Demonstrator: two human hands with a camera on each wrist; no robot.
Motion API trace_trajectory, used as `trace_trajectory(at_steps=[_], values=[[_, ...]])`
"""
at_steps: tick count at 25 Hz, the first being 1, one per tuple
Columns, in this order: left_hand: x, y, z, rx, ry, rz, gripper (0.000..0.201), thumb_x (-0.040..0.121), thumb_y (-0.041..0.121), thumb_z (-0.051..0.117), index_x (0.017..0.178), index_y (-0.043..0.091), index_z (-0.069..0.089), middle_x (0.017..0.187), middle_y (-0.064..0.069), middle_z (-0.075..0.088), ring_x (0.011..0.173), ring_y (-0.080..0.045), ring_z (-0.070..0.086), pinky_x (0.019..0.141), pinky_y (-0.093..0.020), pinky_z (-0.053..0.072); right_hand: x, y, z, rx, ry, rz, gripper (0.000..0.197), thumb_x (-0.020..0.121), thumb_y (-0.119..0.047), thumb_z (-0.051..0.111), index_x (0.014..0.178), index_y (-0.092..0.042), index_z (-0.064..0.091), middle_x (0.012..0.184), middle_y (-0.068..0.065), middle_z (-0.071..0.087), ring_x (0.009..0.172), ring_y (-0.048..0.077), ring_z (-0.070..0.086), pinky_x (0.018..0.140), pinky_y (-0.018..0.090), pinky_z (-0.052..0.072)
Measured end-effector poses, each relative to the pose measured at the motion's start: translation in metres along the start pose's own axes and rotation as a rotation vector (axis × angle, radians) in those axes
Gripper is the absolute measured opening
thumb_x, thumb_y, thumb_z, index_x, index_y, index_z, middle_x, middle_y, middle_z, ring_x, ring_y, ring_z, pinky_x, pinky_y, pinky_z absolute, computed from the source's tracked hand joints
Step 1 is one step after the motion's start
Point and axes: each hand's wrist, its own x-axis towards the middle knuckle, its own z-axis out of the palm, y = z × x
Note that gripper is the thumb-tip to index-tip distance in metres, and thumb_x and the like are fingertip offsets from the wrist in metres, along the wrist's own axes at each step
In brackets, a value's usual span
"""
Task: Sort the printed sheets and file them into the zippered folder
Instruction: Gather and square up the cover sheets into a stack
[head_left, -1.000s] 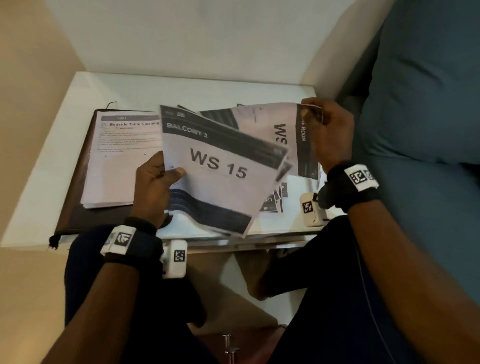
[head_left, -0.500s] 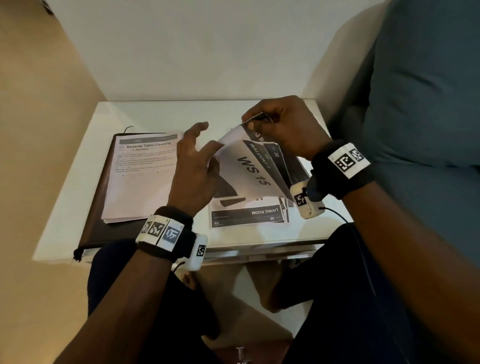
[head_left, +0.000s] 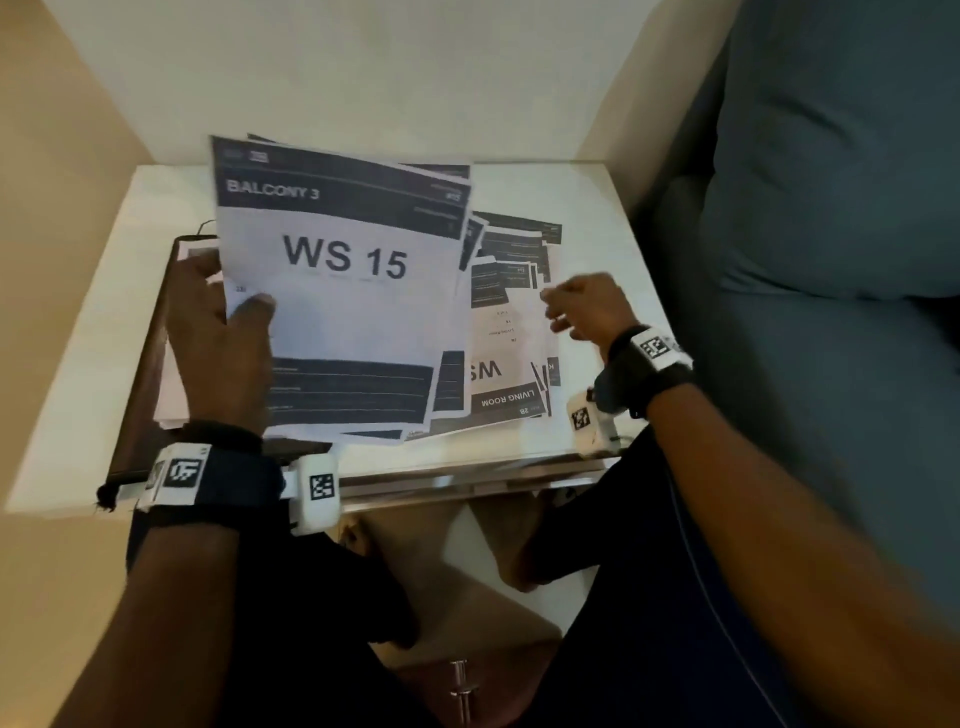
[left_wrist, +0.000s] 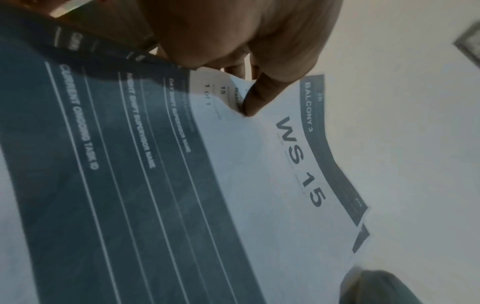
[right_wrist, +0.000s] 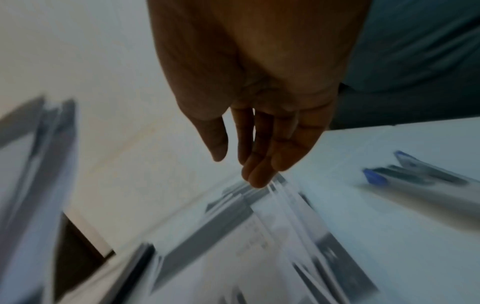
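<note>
Gripping the left edge of a sheaf of printed sheets (head_left: 353, 291), the left hand (head_left: 218, 338) is holding it tilted above the dark zippered folder (head_left: 140, 374), thumb lying across the top page, which is showing "BALCONY 3" on a dark band and a large "WS 15". The right hand (head_left: 587, 306) is hovering, fingers (right_wrist: 259, 164) released, over more sheets (head_left: 514, 332) lying fanned on the white worktop (head_left: 597, 197).
</note>
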Motion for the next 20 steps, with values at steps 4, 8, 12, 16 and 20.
trace_trajectory(at_steps=[4,8,12,16,20], values=[[0.002,-0.05,-0.01,-0.171,0.054,-0.177,0.046,0.096,0.003,0.063,0.141,0.005,0.054,0.118,0.017,0.073,0.107,0.0,0.068,0.097,-0.024,0.056,-0.01,0.055,0.054,-0.319,-0.054,0.134,0.057,0.085,-0.049,0.075,0.111,0.001,0.067,0.109,0.019,0.071,0.098,0.033,0.069,0.089,0.045,0.058],[-0.001,-0.095,-0.008,-0.236,0.096,-0.32,0.034,0.097,0.001,0.06,0.13,-0.006,0.06,0.13,-0.021,0.064,0.115,-0.036,0.064,0.08,-0.02,0.058,-0.028,0.074,0.088,-0.433,-0.002,0.147,0.082,0.074,-0.059,0.079,0.13,-0.008,0.048,0.13,0.015,0.051,0.122,0.035,0.05,0.102,0.047,0.047],[-0.003,-0.102,-0.003,-0.233,0.022,-0.351,0.026,0.098,0.004,0.061,0.124,0.005,0.061,0.111,-0.005,0.066,0.109,-0.026,0.062,0.088,-0.028,0.058,-0.029,0.085,0.095,-0.336,0.035,0.086,0.066,0.078,-0.045,0.08,0.126,-0.01,0.051,0.127,0.011,0.057,0.121,0.033,0.049,0.098,0.043,0.047],[-0.002,-0.103,-0.002,-0.359,0.026,-0.478,0.026,0.09,0.01,0.067,0.115,0.019,0.067,0.109,-0.002,0.07,0.121,-0.033,0.067,0.102,-0.048,0.055,-0.023,0.094,0.086,-0.163,0.099,0.102,0.042,0.085,-0.025,0.076,0.119,-0.012,0.055,0.118,0.012,0.068,0.108,0.033,0.064,0.092,0.044,0.056],[-0.016,-0.082,0.004,-0.27,-0.063,-0.359,0.023,0.099,0.005,0.06,0.121,0.008,0.065,0.11,0.004,0.072,0.101,-0.014,0.069,0.084,-0.027,0.058,-0.027,0.091,0.062,-0.184,0.334,-0.102,0.012,0.095,-0.018,0.058,0.101,-0.015,0.068,0.099,0.01,0.07,0.093,0.031,0.068,0.082,0.046,0.058]])
